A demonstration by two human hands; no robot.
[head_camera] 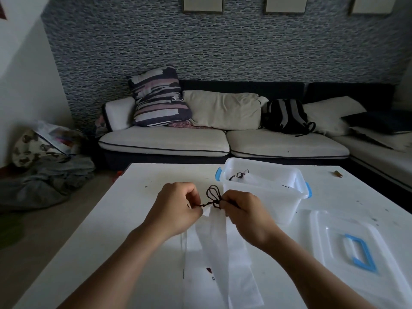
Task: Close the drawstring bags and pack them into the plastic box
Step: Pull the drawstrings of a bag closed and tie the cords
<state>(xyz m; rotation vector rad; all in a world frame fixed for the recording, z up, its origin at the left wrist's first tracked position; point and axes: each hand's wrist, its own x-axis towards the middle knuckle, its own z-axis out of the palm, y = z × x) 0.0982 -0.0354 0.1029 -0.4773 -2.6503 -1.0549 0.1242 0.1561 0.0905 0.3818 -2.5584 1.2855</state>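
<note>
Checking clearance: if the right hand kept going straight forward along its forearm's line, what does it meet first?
Likely the dark drawstring loops it pinches, then the left hand; the translucent plastic box with blue latches sits just right of that line. Depth is unclear.

A white table (124, 219) fills the near part of the room, with a small brown cylinder (338, 173) lying near its far right edge. Beyond it stands a sofa (165, 141) with pale seat cushions, carrying a striped pillow (158, 97) at the left and a dark backpack (285, 117) further right. On the floor at far left lies a heap of grey cloth (44, 181). Three framed pictures (202, 4) hang on the patterned wall (223, 45).
</note>
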